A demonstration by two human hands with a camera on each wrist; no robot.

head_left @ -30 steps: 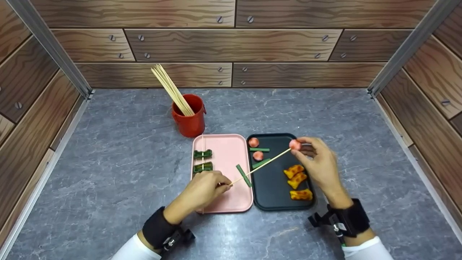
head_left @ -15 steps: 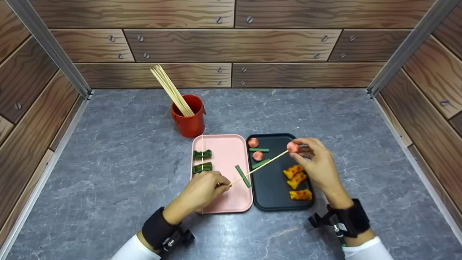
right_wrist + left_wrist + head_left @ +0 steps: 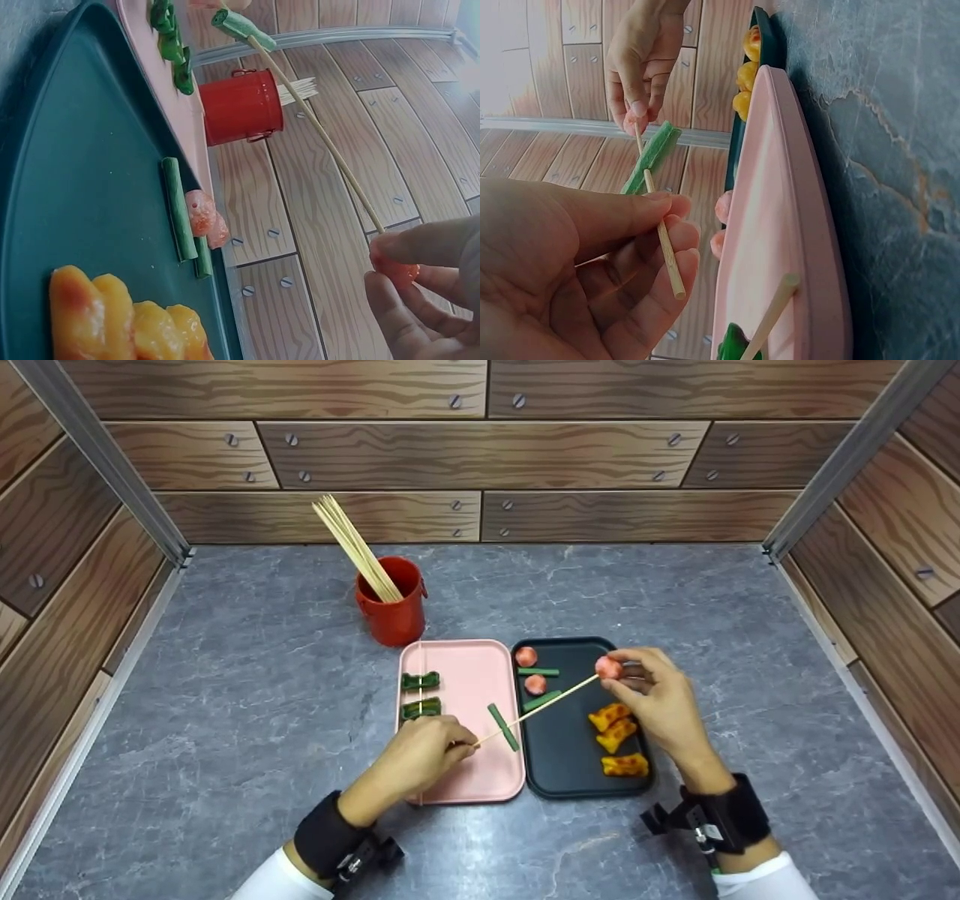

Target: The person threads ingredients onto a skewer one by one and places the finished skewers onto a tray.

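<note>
My left hand (image 3: 427,750) pinches the blunt end of a bamboo skewer (image 3: 559,697) above the pink tray. A green stick-shaped piece (image 3: 654,156) is threaded crosswise on the skewer, a little ahead of those fingers. Over the dark tray, my right hand (image 3: 664,701) pinches a pink ball (image 3: 608,667) between thumb and fingers at the skewer's far end. The ball hides the tip. Two more pink balls (image 3: 535,684) and two green sticks (image 3: 538,672) lie on the dark tray's left side.
Three yellow-brown dumpling-shaped pieces (image 3: 625,766) lie on the dark tray (image 3: 562,780). Beside it, the pink tray (image 3: 480,660) bears another skewer with dark green pieces (image 3: 421,707), partly behind my left hand. A red bucket (image 3: 396,619) of skewers (image 3: 356,544) stands behind.
My right hand and the pink ball have shifted slightly left and toward me, along the skewer's line. My left hand has hardly moved.
</note>
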